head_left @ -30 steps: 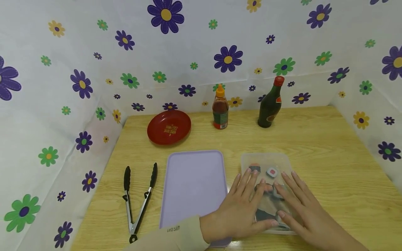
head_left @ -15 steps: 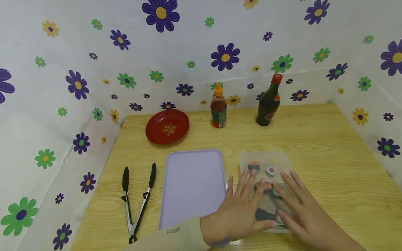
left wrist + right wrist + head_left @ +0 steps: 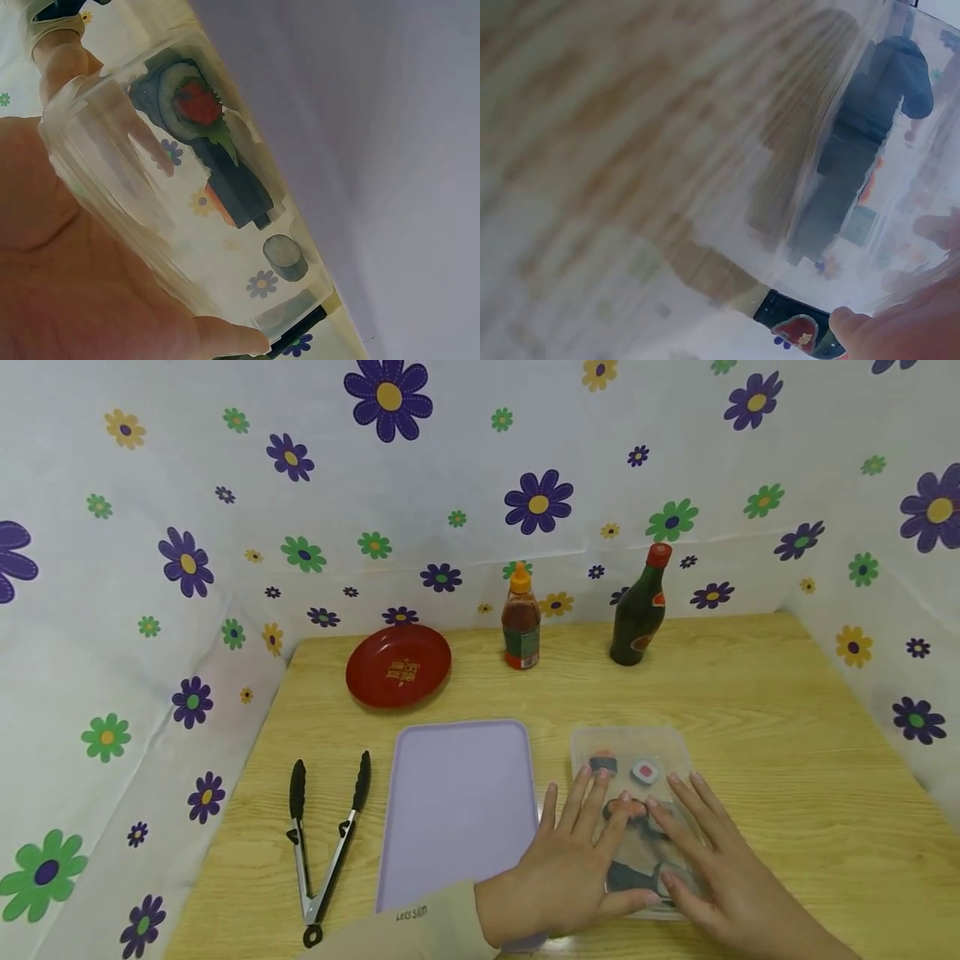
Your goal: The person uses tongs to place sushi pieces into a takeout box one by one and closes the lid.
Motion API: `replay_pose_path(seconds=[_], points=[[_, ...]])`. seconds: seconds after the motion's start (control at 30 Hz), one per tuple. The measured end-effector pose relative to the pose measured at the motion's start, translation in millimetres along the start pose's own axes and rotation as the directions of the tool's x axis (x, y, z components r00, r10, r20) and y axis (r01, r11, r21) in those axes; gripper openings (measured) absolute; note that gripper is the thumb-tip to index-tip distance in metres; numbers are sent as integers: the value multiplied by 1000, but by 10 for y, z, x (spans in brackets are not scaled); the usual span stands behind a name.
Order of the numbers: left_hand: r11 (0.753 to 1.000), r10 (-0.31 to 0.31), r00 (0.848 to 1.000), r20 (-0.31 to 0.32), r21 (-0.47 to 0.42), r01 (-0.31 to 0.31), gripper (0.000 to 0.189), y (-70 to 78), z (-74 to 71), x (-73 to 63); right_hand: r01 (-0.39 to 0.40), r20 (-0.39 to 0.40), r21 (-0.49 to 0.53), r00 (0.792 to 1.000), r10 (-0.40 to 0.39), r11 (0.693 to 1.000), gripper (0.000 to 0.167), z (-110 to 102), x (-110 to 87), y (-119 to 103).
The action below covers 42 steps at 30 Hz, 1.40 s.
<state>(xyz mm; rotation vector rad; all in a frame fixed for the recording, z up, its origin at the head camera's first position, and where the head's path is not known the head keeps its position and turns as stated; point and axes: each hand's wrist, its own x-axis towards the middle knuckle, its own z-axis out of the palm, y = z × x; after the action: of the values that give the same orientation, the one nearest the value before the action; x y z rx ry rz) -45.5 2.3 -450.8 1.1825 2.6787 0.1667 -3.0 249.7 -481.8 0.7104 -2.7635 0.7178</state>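
Both hands rest on a clear lidded plastic container (image 3: 626, 737) on the right half of the table. My left hand (image 3: 551, 881) has straight fingers spread over its left side, the thumb pointing right along the near edge. Mirroring it, my right hand (image 3: 731, 868) lies with straight fingers over the right side. Several sushi pieces show through the clear plastic, among them a white roll with a pink centre (image 3: 645, 770) and a dark-wrapped piece (image 3: 602, 763). In the left wrist view, a large roll with red filling (image 3: 196, 101) is inside the container.
A lilac tray (image 3: 461, 802) lies left of the container, partly under the left forearm. Spread metal tongs (image 3: 330, 852) with black tips lie further left. Along the back stand a red plate (image 3: 397, 652), an orange-capped sauce bottle (image 3: 521, 627) and a dark green bottle (image 3: 637, 618).
The view shifts slightly as the head moves. Both hands stay on the container, and the other things on the table keep their places.
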Motion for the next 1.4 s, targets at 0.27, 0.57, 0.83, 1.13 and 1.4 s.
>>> replay_pose_path(seconds=[0.27, 0.57, 0.83, 1.13, 1.4], points=[[999, 6, 1000, -8, -31, -6, 96, -7, 36, 5, -7, -12, 51, 1000, 7, 999, 81, 17, -16, -8], [998, -11, 1000, -21, -66, 10, 92, -42, 12, 2, 8, 21, 43, 1000, -9, 999, 80, -34, 12, -3], [974, -63, 997, -43, -222, 52, 92, -179, -52, -5, 1, 0, 106, 1000, -1, 994, 86, -104, 63, 5], [983, -106, 990, -89, -156, 91, 96, -278, 21, 14, -66, 61, 110, 996, 60, 992, 89, -133, 130, 51], [991, -118, 991, -69, -76, 113, 95, -254, 62, 22, -96, 131, 77, 988, 85, 992, 94, -120, 132, 79]])
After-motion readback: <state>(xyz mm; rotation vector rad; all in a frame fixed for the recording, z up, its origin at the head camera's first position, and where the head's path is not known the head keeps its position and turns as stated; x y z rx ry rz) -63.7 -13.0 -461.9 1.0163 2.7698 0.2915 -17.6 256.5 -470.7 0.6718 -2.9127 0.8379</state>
